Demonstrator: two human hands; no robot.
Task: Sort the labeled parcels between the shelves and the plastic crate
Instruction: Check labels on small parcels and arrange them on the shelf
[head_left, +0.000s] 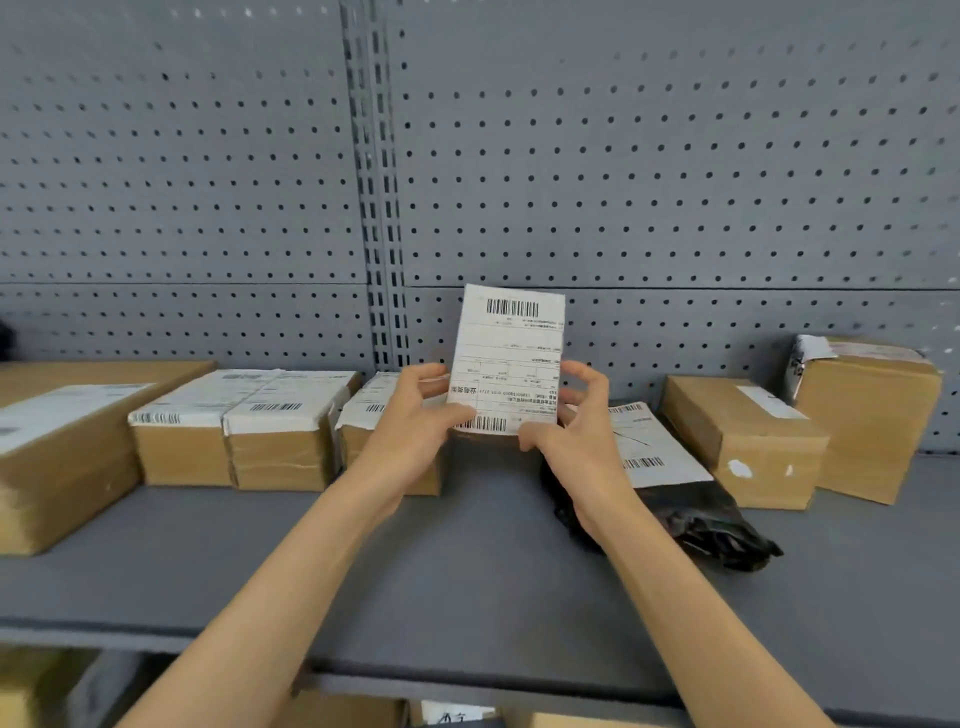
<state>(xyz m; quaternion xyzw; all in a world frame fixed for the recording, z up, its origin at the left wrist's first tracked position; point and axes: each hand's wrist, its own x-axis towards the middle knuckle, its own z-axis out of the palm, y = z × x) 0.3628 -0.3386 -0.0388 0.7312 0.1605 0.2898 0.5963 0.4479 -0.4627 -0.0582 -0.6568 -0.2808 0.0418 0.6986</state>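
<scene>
Both my hands hold a flat white labeled parcel (509, 353) upright over the grey shelf (467, 561), its barcoded label facing me. My left hand (415, 415) pinches its lower left edge. My right hand (576, 415) grips its lower right edge. Behind my right hand lies a black plastic mailer (691, 514) with a white label. Cardboard parcels line the shelf: a large one (62, 457) at far left, two taped ones (234, 431) beside it, one (363, 415) partly hidden by my left hand. No crate is in view.
Two more brown boxes stand at the right, a low one (748, 441) and a taller one (872, 410). A grey pegboard wall (623, 156) backs the shelf. More cardboard boxes (343, 709) show on the shelf below.
</scene>
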